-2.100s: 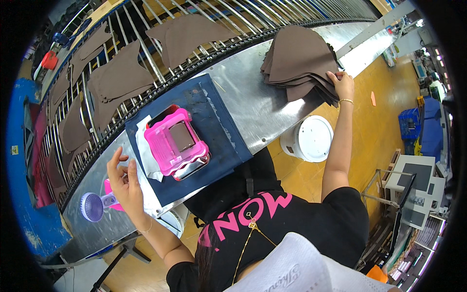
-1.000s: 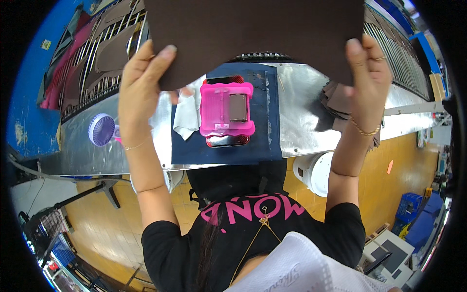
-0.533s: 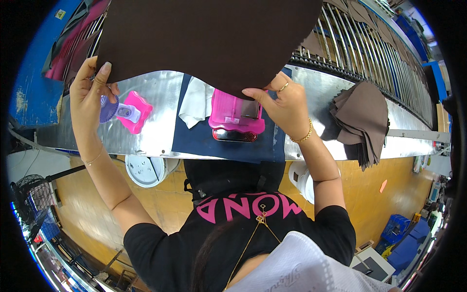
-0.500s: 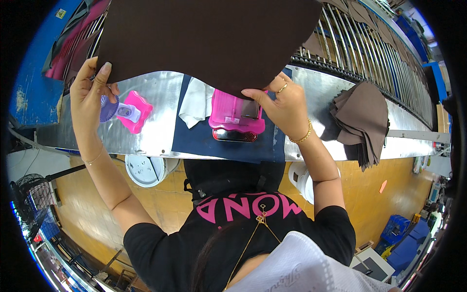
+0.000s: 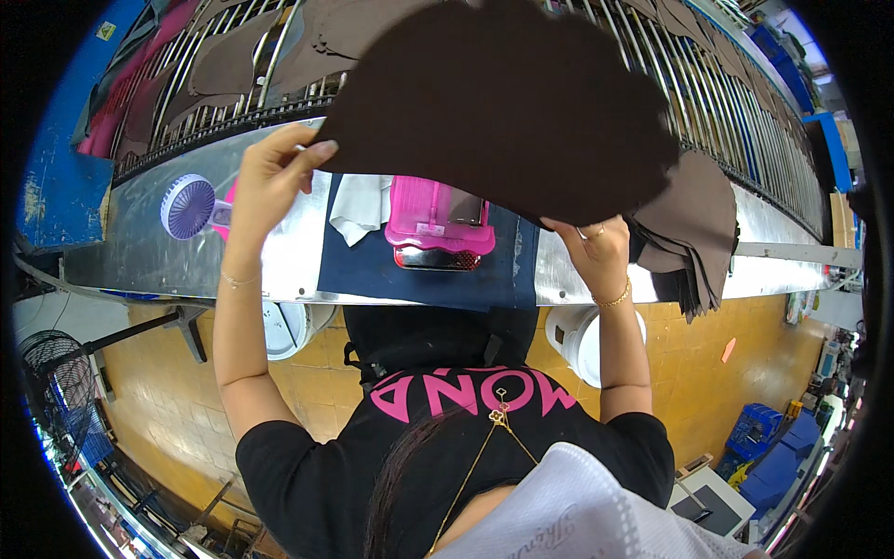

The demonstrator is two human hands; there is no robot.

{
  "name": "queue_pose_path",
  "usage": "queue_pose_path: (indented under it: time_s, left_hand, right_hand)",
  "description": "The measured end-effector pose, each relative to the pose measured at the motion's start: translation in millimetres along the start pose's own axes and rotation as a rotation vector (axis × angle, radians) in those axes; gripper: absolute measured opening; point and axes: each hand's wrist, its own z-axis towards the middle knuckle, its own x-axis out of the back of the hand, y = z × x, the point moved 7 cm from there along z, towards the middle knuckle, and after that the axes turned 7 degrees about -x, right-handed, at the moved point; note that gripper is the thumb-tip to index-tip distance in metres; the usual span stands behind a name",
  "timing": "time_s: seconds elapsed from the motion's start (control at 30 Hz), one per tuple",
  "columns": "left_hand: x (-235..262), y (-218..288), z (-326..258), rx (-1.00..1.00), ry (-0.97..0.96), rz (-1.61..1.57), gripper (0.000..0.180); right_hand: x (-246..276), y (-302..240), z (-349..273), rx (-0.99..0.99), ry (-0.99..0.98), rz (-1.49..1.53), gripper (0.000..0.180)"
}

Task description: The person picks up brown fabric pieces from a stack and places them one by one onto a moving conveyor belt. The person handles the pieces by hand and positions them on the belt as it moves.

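A large dark brown sheet piece, leather or fabric I cannot say, is held up above the metal table. Its outline is rounded, with a curved near edge. My left hand pinches its left corner between thumb and fingers. Lower down on the right, my right hand grips the near right edge, thumb in view and most fingers partly hidden by the sheet. Just right of that hand lies a stack of brown cut pieces, hanging over the table's front edge. The sheet covers part of the stack.
A pink plastic tray and a white cloth lie on a dark blue mat. A small purple fan stands at left. Behind, a rack of metal rods carries flat brown pieces. White buckets stand below the table.
Both hands have moved to the right with the brown sheet, the right hand also lower. The rack's left part and its brown pieces have come into sight. The fan shows more fully.
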Motion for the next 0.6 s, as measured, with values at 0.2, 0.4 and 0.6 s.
queue_pose_path:
  time_s: [0.2, 0.4, 0.6]
  left_hand:
    - [-58.1, 37.5, 13.7, -0.381, -0.170, 0.189, 0.012]
    - [-112.2, 77.8, 12.6, -0.640, -0.303, 0.295, 0.013]
    - [-150.6, 107.6, 33.1, -0.797, -0.286, 0.289, 0.015]
  right_hand:
    - [18.7, 53.1, -66.4, -0.497, 0.031, 0.186, 0.018]
    - [90.2, 77.8, -98.2, -0.726, -0.042, 0.178, 0.006]
    - [152.4, 75.3, -91.8, -0.750, -0.235, -0.101, 0.024]
